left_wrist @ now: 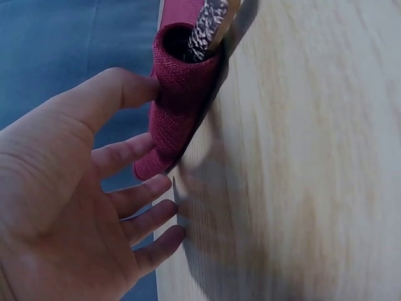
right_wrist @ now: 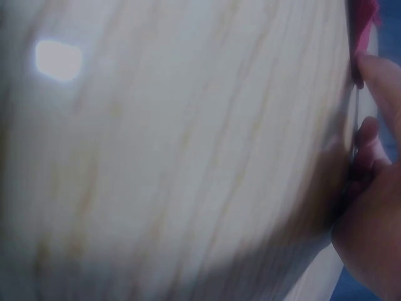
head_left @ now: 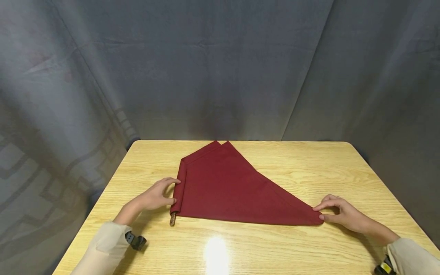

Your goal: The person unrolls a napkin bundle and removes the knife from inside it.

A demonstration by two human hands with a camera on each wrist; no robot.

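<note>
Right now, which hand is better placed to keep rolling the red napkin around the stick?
Left, probably. The left hand already rests against the rolled edge with the stick inside, while the right hand pinches the napkin at its far corner, away from the roll.

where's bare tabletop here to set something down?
Bare wood on the table: the near strip between both forearms below the red cloth, the far-right corner beyond the cloth's slanted edge, and the far-left corner. Crowded: the rolled edge at the left hand and the tip pinched by the right hand.
</note>
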